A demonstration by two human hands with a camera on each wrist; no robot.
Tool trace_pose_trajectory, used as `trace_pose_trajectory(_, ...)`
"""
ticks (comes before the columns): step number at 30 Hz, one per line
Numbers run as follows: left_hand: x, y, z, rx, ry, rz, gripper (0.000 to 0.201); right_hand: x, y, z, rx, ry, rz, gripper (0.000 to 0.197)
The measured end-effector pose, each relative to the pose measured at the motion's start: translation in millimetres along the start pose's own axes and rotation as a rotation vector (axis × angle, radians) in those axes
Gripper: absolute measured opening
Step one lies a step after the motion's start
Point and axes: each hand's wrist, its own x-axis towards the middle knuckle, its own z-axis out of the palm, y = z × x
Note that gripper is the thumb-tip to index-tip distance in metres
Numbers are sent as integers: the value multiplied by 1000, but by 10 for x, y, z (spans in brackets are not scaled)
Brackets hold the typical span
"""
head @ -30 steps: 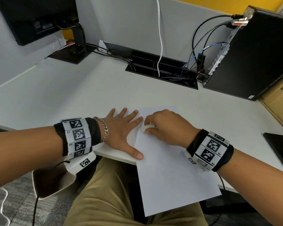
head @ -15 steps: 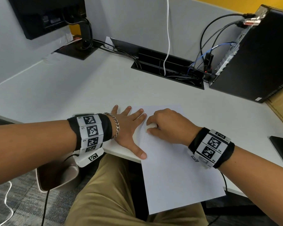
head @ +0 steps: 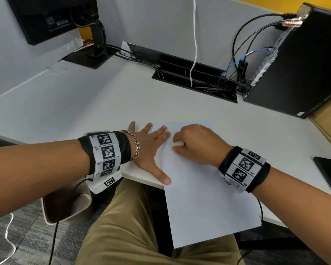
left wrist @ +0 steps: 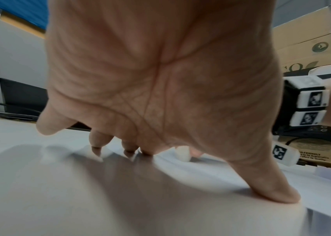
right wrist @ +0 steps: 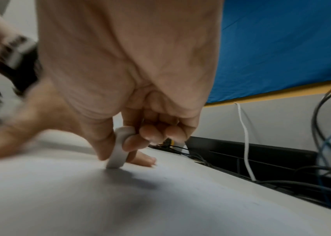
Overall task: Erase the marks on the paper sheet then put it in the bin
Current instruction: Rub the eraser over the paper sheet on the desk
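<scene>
Desk [head: 88, 104], white and wide, carries everything here, with a black computer tower [head: 298, 60] standing at its far right and a black cable tray [head: 195, 77] sunk along the back edge. Next in size, the paper sheet [head: 203, 192] lies at the near edge, its far half on the desk and its near half hanging over the person's lap. A grey bin [head: 65, 203] sits on the floor below the left forearm. The left hand [head: 151, 150] lies flat with fingers spread, fingertips and thumb pressing the sheet's left margin; in the left wrist view the palm [left wrist: 160, 79] arches above the surface. The right hand [head: 197, 144] is curled, thumb and fingers pinching a small white eraser [right wrist: 120, 148], whose lower end touches the paper near its far left corner. No marks are legible on the sheet.
</scene>
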Motion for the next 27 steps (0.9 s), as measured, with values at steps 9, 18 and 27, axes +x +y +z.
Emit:
trace_pose_trajectory(9,14,-5,18,-7,0,-14,157,-136,-77,25,15,-13,-130,33)
trace_pose_trajectory(18,23,-3,21,3,-6,-15,157,-261,-204,75,-5,-24,-172,32)
trace_pose_trajectory(27,20,0,13,0,-11,-19,157,-278,-249,99,-24,-12,-172,31)
